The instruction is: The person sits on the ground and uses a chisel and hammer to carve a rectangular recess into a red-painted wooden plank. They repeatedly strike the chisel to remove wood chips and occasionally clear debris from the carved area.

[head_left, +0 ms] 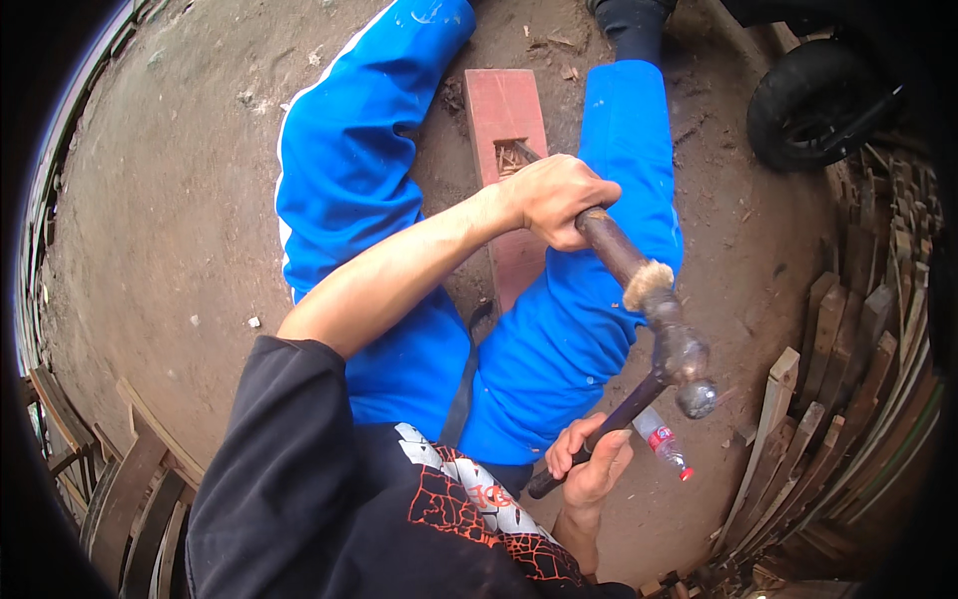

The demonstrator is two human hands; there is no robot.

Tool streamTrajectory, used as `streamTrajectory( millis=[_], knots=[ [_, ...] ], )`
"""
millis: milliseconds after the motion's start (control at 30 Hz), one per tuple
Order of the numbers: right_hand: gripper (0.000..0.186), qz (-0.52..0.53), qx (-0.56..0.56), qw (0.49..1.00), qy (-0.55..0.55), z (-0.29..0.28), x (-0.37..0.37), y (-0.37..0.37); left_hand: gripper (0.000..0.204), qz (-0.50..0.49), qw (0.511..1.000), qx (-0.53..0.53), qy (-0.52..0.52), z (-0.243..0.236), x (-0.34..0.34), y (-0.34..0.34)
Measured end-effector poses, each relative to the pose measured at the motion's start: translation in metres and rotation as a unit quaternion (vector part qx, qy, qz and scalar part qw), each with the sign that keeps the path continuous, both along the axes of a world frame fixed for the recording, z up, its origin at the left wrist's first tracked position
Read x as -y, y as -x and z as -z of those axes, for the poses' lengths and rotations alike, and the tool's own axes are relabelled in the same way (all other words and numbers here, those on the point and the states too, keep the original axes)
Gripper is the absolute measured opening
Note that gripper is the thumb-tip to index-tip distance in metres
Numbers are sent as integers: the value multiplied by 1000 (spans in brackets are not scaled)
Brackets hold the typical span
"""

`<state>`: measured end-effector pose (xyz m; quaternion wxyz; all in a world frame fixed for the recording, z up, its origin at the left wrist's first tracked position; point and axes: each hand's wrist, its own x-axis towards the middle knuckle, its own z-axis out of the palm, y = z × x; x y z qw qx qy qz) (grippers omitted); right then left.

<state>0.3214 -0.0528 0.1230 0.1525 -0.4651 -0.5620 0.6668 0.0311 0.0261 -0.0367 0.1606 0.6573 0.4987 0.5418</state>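
A pinkish-red wooden beam (504,100) lies on the ground between my blue-trousered legs, partly beneath one thigh. Its cut slot holds loose wood chips (511,160). My left hand (564,200) is closed around a chisel (614,245), whose metal end reaches toward the slot; the very tip is hidden. The chisel's wooden handle slants up toward the right, ending in a pale frayed rim. Against that rim, or very near it, is the head of a ball-peen hammer (681,351). My right hand (591,464) grips the hammer's dark handle low down, thumb along it.
A clear plastic bottle (661,439) with a red cap lies beyond my right hand. Upright wood offcuts (818,399) crowd the right side. A black wheel (823,105) stands at the upper right. More planks (130,489) lean at the lower left over brown dirt ground (180,220).
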Motion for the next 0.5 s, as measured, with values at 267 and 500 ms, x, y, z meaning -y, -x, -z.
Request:
streamTrajectory(
  millis=[267,500],
  knots=[
    [70,10,-292,940,-175,-52,-39,26,23,-31,999,22,-25,-2,-4,5],
    [66,51,52,997,11,-39,-33,24,21,-51,997,32,-51,0,-9,3]
  ],
)
